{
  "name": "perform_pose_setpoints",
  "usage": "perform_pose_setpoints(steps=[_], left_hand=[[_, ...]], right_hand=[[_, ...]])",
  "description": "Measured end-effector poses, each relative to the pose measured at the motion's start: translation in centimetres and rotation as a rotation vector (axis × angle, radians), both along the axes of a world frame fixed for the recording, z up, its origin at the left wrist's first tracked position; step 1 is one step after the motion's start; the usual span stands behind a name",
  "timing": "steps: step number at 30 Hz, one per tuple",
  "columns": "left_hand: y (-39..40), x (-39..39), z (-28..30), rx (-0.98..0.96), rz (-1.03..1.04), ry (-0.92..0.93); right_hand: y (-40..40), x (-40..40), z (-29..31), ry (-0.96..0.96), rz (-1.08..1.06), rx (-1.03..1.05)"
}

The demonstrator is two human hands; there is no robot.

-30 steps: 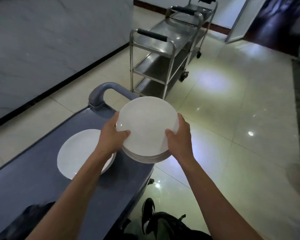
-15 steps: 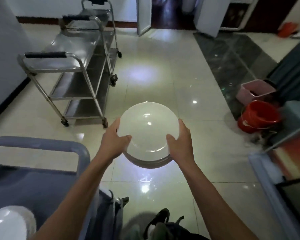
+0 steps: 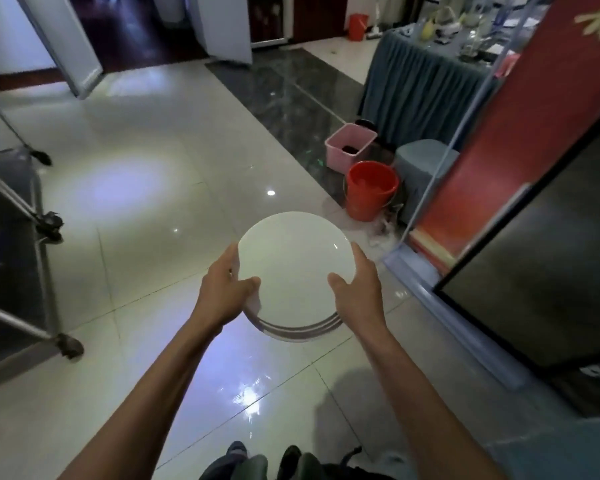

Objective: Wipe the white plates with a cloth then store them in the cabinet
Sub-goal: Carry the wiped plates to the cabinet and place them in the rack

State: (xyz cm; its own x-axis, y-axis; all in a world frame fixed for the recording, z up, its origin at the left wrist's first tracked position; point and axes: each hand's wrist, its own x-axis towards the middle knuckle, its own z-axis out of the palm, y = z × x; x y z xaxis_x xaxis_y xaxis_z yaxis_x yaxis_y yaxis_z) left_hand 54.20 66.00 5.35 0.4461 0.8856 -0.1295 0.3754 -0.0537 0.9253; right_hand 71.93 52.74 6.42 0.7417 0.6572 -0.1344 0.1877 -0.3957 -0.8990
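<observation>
A stack of several white plates (image 3: 297,268) hangs in mid-air over the tiled floor, in the middle of the head view. My left hand (image 3: 224,289) grips the stack's left rim, thumb on the top plate and fingers underneath. My right hand (image 3: 359,284) holds the right rim the same way. A dark cabinet opening (image 3: 548,271) with a red door (image 3: 520,133) stands to the right of the plates. No cloth is in view.
A steel trolley (image 3: 18,237) stands at the left edge. On the floor ahead right are a red bucket (image 3: 371,190), a pink bin (image 3: 350,145) and a grey stool (image 3: 425,168), beside a draped table (image 3: 423,84). Open doors are at the back.
The view has swung right, away from the grey cart and its remaining plate. The stack stays gripped in both hands, and the cabinet has come into view on the right.
</observation>
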Motion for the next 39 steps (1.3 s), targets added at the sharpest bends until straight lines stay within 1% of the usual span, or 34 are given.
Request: perform_pose_setpoints(steps=[7, 16, 19, 23, 28, 31, 35, 39], left_hand=[[1.9, 11.6, -0.9, 0.004, -0.265, 0.005], [6.9, 24.4, -2.4, -0.003, -0.560, 0.002], [8.4, 28.7, -2.3, -0.011, -0.667, -0.003], [8.7, 33.2, -2.5, -0.030, -0.771, 0.017], [6.8, 37.9, -2.9, -0.075, -0.885, 0.034], [4.6, 41.2, -3.7, -0.087, -0.950, 0.062], [0.3, 46.4, -4.8, -0.084, -1.067, 0.063], [-5.1, 52.1, -4.7, -0.077, -1.158, 0.112]], right_hand=[[-2.1, 7.3, -0.3, 0.009, -0.258, -0.006], [0.1, 14.2, -0.5, -0.048, -0.570, -0.036], [0.8, 16.5, -0.5, -0.076, -0.666, -0.010], [0.3, 18.2, -0.9, -0.052, -0.808, -0.033], [-1.0, 20.6, -1.6, -0.051, -0.965, -0.069], [-2.8, 22.4, -2.2, -0.012, -1.053, -0.089], [-7.0, 25.1, -3.0, 0.032, -1.192, -0.096], [-12.4, 28.4, -3.2, 0.031, -1.280, -0.067]])
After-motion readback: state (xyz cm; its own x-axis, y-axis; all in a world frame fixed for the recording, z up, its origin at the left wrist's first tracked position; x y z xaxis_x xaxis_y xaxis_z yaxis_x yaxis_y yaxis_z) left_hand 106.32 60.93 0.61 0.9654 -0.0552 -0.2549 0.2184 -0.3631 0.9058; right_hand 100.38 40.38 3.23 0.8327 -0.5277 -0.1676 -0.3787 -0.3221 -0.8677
